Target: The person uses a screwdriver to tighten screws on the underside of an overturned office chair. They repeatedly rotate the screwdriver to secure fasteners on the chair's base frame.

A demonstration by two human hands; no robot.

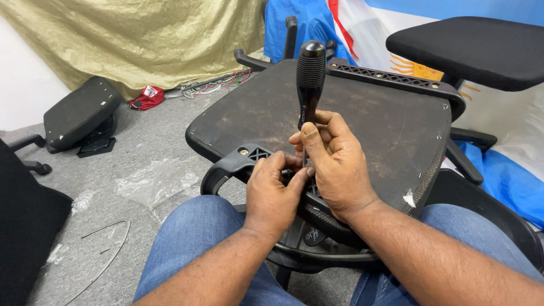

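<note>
Both hands, left hand (272,195) and right hand (334,164), grip a screwdriver (310,73) over the upturned chair seat (368,119), armrest (232,167) alongside.

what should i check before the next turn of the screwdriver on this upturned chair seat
1. Right hand wrapped around the shaft just below the black ribbed screwdriver handle: ok.
2. Screwdriver upright: ok, nearly vertical.
3. Tip seated in the screw: cannot tell, both hands hide it.
4. Left hand steadying the black plastic armrest bracket: ok, fingers rest on it beside the shaft.
5. Upturned black chair seat with worn underside supported: ok, its near edge lies over the person's blue-jeaned knees.
6. Far black lattice bracket fixed: cannot tell, though screw heads show along it.
</note>
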